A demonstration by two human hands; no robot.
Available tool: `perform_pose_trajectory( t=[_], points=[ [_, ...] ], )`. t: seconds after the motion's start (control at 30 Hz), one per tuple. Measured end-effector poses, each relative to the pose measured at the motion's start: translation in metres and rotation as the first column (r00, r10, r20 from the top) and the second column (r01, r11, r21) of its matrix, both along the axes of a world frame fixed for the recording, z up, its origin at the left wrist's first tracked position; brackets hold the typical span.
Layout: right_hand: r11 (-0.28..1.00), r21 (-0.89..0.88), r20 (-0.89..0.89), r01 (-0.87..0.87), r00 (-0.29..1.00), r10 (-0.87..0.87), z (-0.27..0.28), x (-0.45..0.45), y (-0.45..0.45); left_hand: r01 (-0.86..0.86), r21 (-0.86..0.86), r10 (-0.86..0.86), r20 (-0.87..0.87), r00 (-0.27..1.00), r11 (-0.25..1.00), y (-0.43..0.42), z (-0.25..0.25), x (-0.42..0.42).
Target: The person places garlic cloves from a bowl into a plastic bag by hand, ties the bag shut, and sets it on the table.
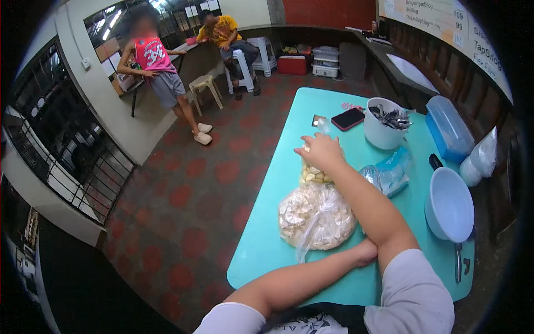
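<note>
My right hand (321, 153) reaches over a small clear bag of yellowish pieces (314, 175), fingers spread and curved at its upper part. The bag's twisted top shows just beyond the hand. My left hand (367, 252) rests near the table's front, partly behind my right forearm, its fingers hidden. Between the arms and the small bag lies a large tied clear bag of pale flat pieces (314, 217). A blue plastic bag with something wrapped (389, 173) is right of my right forearm.
On the turquoise table (261, 245) are a phone (348, 119), a white bucket of cutlery (384, 131), a pale blue basin (449, 205), a lidded blue box (449, 129) and a knife (458, 263). Two people, one standing (153, 61), one seated (222, 33), are across the room.
</note>
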State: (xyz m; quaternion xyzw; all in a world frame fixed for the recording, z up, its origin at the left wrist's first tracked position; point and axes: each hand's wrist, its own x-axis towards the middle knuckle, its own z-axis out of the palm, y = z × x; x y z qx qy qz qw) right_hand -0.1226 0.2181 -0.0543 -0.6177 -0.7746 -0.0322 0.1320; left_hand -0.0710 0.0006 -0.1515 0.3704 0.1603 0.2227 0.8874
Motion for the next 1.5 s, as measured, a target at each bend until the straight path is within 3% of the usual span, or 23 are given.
perform_pose_trajectory(
  t=[0.1, 0.2, 0.3, 0.43, 0.5, 0.57, 0.6, 0.67, 0.77, 0.87, 0.93, 1.0, 1.07, 1.17, 1.23, 1.33, 1.43, 1.5],
  points=[
    [0.998, -0.056, -0.051, 0.005, 0.999, -0.008, 0.003, 0.000, 0.000, -0.010, 0.090, 0.007, 0.030, 1.000, 0.996, 0.000, -0.011, 0.007],
    [0.999, -0.038, 0.028, -0.009, 1.000, 0.010, 0.011, 0.001, 0.001, -0.039, 0.068, 0.037, 0.022, 0.999, 0.997, -0.003, -0.007, 0.007],
    [0.981, -0.178, -0.007, -0.075, 0.997, 0.075, 0.030, 0.010, 0.011, 0.073, -0.234, -0.055, 0.084, 0.995, 0.970, 0.004, -0.007, 0.006],
    [0.961, -0.253, -0.227, -0.113, 0.972, 0.054, 0.014, 0.042, 0.069, 0.082, -0.198, -0.064, 0.093, 0.994, 0.977, 0.006, -0.004, 0.010],
    [0.985, -0.170, -0.248, -0.016, 0.969, -0.027, -0.004, 0.052, 0.079, 0.078, -0.221, -0.063, 0.073, 0.995, 0.972, 0.003, 0.005, 0.003],
    [0.990, -0.125, -0.274, 0.060, 0.957, -0.092, -0.026, 0.058, 0.095, 0.078, -0.102, -0.073, 0.055, 0.996, 0.992, 0.001, 0.008, 0.002],
    [0.995, -0.083, -0.304, 0.055, 0.950, -0.077, -0.036, 0.061, 0.104, 0.072, -0.040, -0.071, 0.039, 0.997, 0.997, 0.001, 0.008, 0.001],
    [0.999, 0.000, -0.365, 0.045, 0.930, -0.042, -0.048, 0.066, 0.117, 0.097, -0.096, -0.096, 0.012, 0.995, 0.991, 0.000, 0.011, 0.000],
    [0.971, -0.199, -0.567, 0.133, 0.793, -0.225, -0.004, 0.072, 0.106, 0.141, -0.125, -0.131, 0.088, 0.987, 0.982, 0.002, -0.002, 0.004],
    [0.982, 0.186, -0.589, 0.024, 0.803, 0.092, 0.035, 0.068, 0.056, 0.183, -0.110, -0.168, 0.131, 0.977, 0.977, 0.006, -0.012, 0.003],
    [0.972, 0.210, -0.523, -0.109, 0.827, 0.206, 0.045, 0.060, 0.009, 0.195, -0.097, -0.182, 0.125, 0.975, 0.976, 0.008, -0.014, 0.003],
    [0.905, 0.353, -0.336, -0.237, 0.871, 0.359, -0.001, 0.054, 0.010, 0.208, -0.088, -0.198, 0.112, 0.974, 0.974, 0.008, -0.016, 0.000],
    [0.952, 0.190, -0.109, -0.241, 0.958, 0.264, -0.012, 0.053, -0.028, 0.200, -0.049, -0.192, 0.127, 0.973, 0.979, 0.004, -0.001, -0.001],
    [0.883, 0.379, -0.155, -0.279, 0.921, 0.357, -0.005, 0.072, -0.049, 0.199, -0.037, -0.195, 0.086, 0.977, 0.979, 0.000, 0.010, -0.004],
    [0.855, 0.416, -0.258, -0.309, 0.862, 0.437, 0.020, 0.094, -0.077, 0.161, -0.051, -0.157, 0.067, 0.985, 0.986, -0.001, 0.008, -0.005],
    [0.816, 0.486, -0.326, -0.311, 0.802, 0.500, 0.040, 0.130, -0.116, 0.086, 0.028, -0.086, 0.020, 0.996, 0.996, -0.009, 0.009, -0.007],
    [0.847, 0.452, -0.399, -0.280, 0.786, 0.472, 0.037, 0.166, -0.161, 0.064, 0.322, 0.004, -0.207, 0.978, 0.945, -0.025, 0.017, -0.002],
    [0.860, 0.453, -0.500, -0.237, 0.731, 0.464, 0.013, 0.193, -0.174, 0.112, 0.796, 0.153, -0.248, 0.957, 0.594, -0.038, 0.020, 0.001]
  ],
)
